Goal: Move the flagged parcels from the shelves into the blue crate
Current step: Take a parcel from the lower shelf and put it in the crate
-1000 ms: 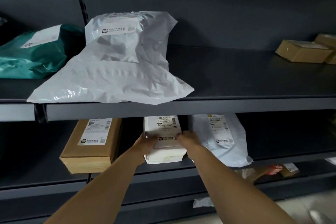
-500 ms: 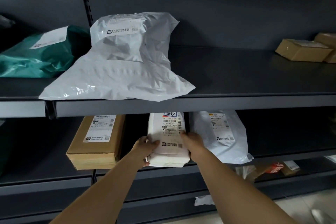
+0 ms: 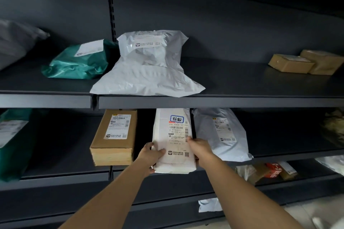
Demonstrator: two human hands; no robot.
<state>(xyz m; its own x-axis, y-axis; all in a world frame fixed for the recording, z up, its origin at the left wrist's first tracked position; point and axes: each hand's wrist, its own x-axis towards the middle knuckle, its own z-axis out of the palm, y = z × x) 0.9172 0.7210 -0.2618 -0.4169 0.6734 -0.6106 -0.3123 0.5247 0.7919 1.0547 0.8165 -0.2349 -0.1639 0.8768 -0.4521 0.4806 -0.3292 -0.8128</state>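
Observation:
A white parcel (image 3: 173,147) with a blue-framed handwritten tag on its shipping label sticks out over the front edge of the middle shelf (image 3: 279,156). My left hand (image 3: 149,156) grips its left edge, thumb on top. My right hand (image 3: 200,149) holds its right edge, fingers on the label. The parcel's far end is hidden under the upper shelf (image 3: 223,102). No blue crate is in view.
A brown box (image 3: 113,137) lies left of the held parcel, a grey-white bag (image 3: 223,134) right of it. The upper shelf carries a large white bag (image 3: 149,69), a green bag (image 3: 80,61) and two small brown boxes (image 3: 305,62). Small packets (image 3: 270,171) lie on the lower shelf.
Both hands have drawn the white parcel forward out of the shelf, so its tagged label shows. The view has pulled back and shifted left.

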